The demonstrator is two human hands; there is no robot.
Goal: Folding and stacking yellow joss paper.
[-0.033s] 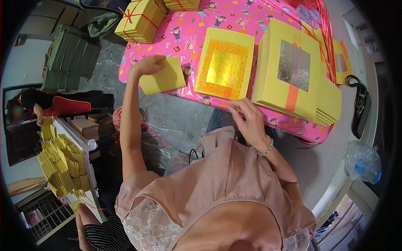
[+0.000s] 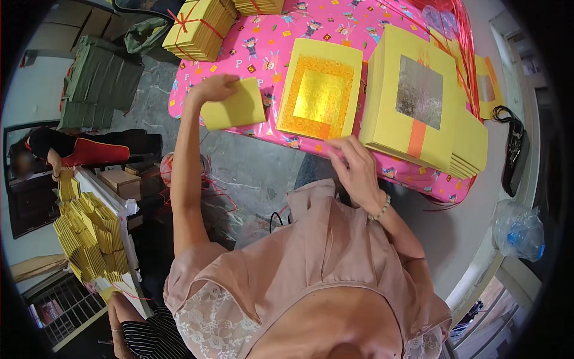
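Observation:
My left hand (image 2: 214, 89) is at the left part of the pink table, its fingers close together on a small yellow paper piece (image 2: 242, 110) that looks folded. The fingertips are slightly blurred. A yellow paper sheet or thin stack (image 2: 289, 116) with a gold foil square and orange border lies to its right. Close to that stack's near right corner is my right hand (image 2: 357, 167), loosely bent, thumb apart from the fingers, nothing visible in it. Beyond it on the right stands a thick stack of yellow paper (image 2: 382, 90) with a silver foil square and an orange band.
Bundles of yellow paper tied with red string (image 2: 200, 30) stand at the table's far left. Red plastic strands (image 2: 466, 60) hang at the right. Leftward, a white table (image 2: 136, 263) bears many yellow bundles, with other people (image 2: 89, 149) beside it. A clear plastic bag (image 2: 519, 230) lies far right.
My left hand and the small yellow paper piece have shifted slightly away from me. My right hand has moved slightly farther from me near the gold-foil stack's corner.

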